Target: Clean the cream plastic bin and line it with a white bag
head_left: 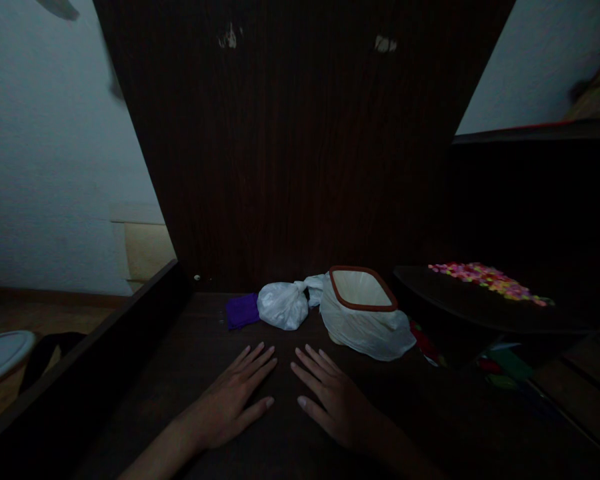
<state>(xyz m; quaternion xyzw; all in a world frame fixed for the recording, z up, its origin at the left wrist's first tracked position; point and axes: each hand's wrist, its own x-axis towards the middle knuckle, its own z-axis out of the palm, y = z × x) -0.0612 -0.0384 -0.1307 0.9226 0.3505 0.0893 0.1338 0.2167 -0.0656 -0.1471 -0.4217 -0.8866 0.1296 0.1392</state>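
My left hand (237, 399) lies palm down on the dark wooden surface (190, 373), fingers spread, holding nothing. Mirroring it, my right hand (333, 399) is flat with its fingers apart and also holds nothing. Just beyond the fingertips sits a knotted white plastic bag (283, 306), its contents hidden. A folded purple cloth (242, 311) touches the bag's left side. To the right stands a bin with a reddish-brown rim (364, 309), lined with a pale plastic bag (365, 337) that hangs over its outside.
A tall dark wooden panel (300, 147) rises behind these things. A raised board (80, 373) runs along the left. At the right, a dark curved shelf (445, 300) bears many pink and yellow small pieces (490, 280). Green and red items (510, 367) lie below it.
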